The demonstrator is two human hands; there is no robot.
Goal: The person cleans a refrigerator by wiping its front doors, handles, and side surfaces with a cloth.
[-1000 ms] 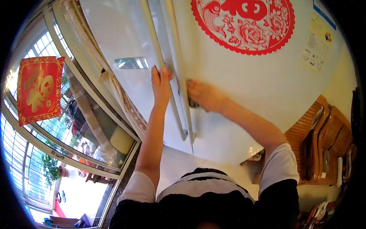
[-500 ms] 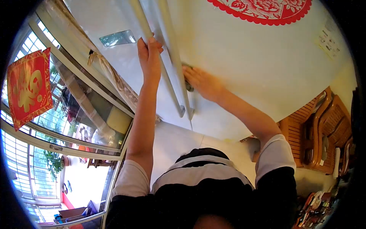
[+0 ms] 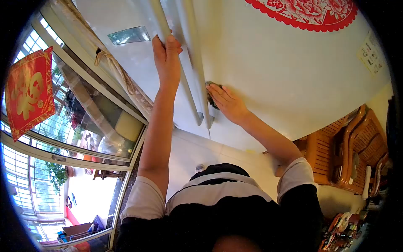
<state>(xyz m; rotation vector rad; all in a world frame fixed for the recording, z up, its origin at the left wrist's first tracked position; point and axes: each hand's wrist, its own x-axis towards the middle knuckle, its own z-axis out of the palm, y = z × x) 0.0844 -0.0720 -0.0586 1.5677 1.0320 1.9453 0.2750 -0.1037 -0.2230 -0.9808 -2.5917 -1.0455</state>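
Note:
A white two-door refrigerator (image 3: 277,80) fills the upper middle, with two long pale handles side by side. My left hand (image 3: 168,63) is wrapped round the left handle (image 3: 189,94), its thumb on the near side. Just right of the right handle (image 3: 194,50), my right hand (image 3: 230,104) presses a dark, crumpled cloth (image 3: 212,102) against the right door. The fingers lie together over the cloth and hide most of it.
A red floral paper-cut (image 3: 310,14) and a small label (image 3: 371,52) are on the right door. Wooden chairs (image 3: 331,147) stand at the right. At the left is a glazed sliding door (image 3: 84,153) with a red hanging decoration (image 3: 29,92). Pale floor tiles (image 3: 189,147) lie below.
My right hand and the cloth have moved slightly down and right along the door. My left hand keeps its hold on the left handle. The view has shifted a little.

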